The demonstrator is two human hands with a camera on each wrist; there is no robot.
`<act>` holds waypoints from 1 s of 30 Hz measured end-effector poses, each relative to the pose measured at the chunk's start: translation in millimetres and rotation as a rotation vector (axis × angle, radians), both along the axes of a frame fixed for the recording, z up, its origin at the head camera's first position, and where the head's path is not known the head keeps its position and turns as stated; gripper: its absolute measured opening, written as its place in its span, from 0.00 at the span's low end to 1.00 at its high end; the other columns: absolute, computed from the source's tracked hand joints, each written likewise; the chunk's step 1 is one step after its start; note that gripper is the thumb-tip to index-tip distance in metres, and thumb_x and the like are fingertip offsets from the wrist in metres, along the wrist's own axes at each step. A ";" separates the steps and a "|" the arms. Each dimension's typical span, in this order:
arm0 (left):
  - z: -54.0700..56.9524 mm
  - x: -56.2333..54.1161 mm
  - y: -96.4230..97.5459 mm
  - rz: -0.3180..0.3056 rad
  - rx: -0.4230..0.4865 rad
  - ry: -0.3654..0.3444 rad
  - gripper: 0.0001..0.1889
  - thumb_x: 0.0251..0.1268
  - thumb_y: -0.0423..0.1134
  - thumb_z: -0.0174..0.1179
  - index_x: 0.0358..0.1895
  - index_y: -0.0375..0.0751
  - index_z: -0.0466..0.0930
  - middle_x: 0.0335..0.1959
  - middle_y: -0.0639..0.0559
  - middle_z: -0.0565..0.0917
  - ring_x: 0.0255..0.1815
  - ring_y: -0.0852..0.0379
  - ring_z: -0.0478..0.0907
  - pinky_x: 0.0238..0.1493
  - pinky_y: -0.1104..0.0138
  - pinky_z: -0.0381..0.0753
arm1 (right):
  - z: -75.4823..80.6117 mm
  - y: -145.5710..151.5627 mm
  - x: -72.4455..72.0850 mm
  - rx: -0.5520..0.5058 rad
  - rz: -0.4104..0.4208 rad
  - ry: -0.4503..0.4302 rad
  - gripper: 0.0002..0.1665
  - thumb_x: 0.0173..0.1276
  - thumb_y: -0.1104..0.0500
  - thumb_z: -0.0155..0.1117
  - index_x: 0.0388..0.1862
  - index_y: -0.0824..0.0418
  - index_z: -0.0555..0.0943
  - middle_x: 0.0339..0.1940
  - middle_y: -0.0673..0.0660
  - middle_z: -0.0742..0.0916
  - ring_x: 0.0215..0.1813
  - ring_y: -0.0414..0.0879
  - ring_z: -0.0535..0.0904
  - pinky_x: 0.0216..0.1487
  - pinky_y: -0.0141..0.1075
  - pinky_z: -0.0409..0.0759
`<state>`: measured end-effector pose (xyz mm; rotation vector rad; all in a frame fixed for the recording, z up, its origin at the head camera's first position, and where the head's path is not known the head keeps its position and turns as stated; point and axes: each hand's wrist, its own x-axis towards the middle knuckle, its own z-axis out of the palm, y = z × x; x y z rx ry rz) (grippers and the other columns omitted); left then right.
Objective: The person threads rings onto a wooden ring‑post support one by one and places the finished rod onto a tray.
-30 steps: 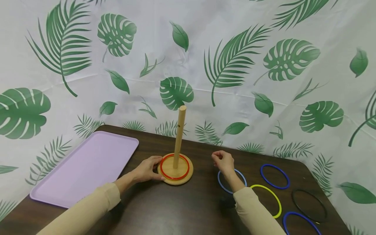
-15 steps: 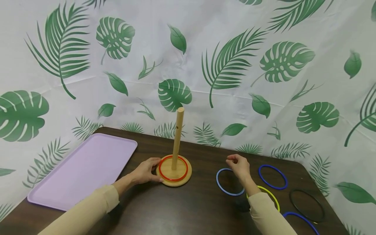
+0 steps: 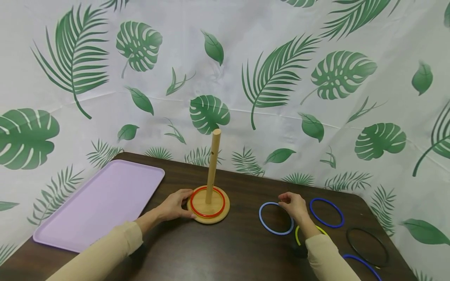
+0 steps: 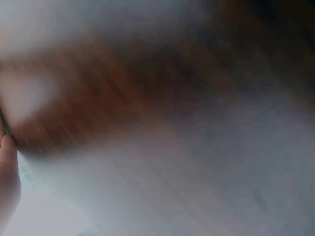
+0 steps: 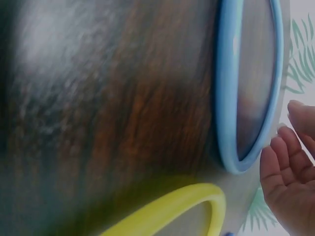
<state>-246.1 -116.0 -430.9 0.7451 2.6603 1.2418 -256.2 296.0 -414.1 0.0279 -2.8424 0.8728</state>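
A wooden ring-toss stand stands upright on the dark table. Around its peg, a red ring lies flat on the round base, with a thin yellowish edge showing inside it. My left hand holds the base's left rim between thumb and fingers; only a fingertip of the left hand shows in its blurred wrist view. At the far right edge of a light blue ring hovers my right hand, thumb and fingers apart. In the right wrist view its fingertips are close beside the light blue ring; contact is unclear.
A lilac tray lies at the left. Right of the light blue ring are a dark blue ring, a black ring, a yellow ring partly behind the right forearm, and another blue ring. A leaf-patterned cloth hangs behind the table.
My right hand has moved rightward from near the stand, then down to the light blue ring's edge. The left hand keeps its place at the base.
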 end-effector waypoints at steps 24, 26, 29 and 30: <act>-3.3 -1.9 0.1 -0.008 0.007 0.015 0.45 0.47 0.41 0.73 0.64 0.19 0.61 0.63 0.28 0.66 0.63 0.36 0.66 0.58 0.52 0.73 | -6.4 4.6 0.4 0.095 0.003 -0.016 0.03 0.53 0.70 0.65 0.29 0.66 0.82 0.24 0.55 0.82 0.30 0.47 0.76 0.33 0.41 0.73; -3.3 -1.9 0.1 -0.008 0.007 0.016 0.45 0.47 0.41 0.73 0.64 0.19 0.61 0.63 0.28 0.66 0.63 0.36 0.66 0.58 0.52 0.73 | -6.6 4.8 -0.6 0.108 0.005 -0.016 0.03 0.53 0.69 0.65 0.28 0.65 0.82 0.23 0.54 0.82 0.30 0.47 0.76 0.32 0.41 0.73; -3.4 -1.5 -0.2 -0.007 0.009 0.019 0.45 0.46 0.41 0.73 0.64 0.19 0.61 0.62 0.27 0.66 0.63 0.35 0.66 0.58 0.52 0.73 | -6.8 4.8 -0.9 0.120 0.007 -0.017 0.03 0.52 0.69 0.64 0.28 0.65 0.81 0.22 0.54 0.82 0.29 0.47 0.77 0.32 0.42 0.73; -3.4 -1.3 -0.3 -0.007 0.007 0.021 0.45 0.46 0.42 0.73 0.64 0.19 0.61 0.62 0.27 0.67 0.63 0.35 0.66 0.58 0.52 0.73 | -7.2 4.9 -0.8 0.122 0.004 -0.020 0.03 0.52 0.69 0.64 0.27 0.65 0.81 0.22 0.54 0.82 0.29 0.48 0.77 0.31 0.42 0.73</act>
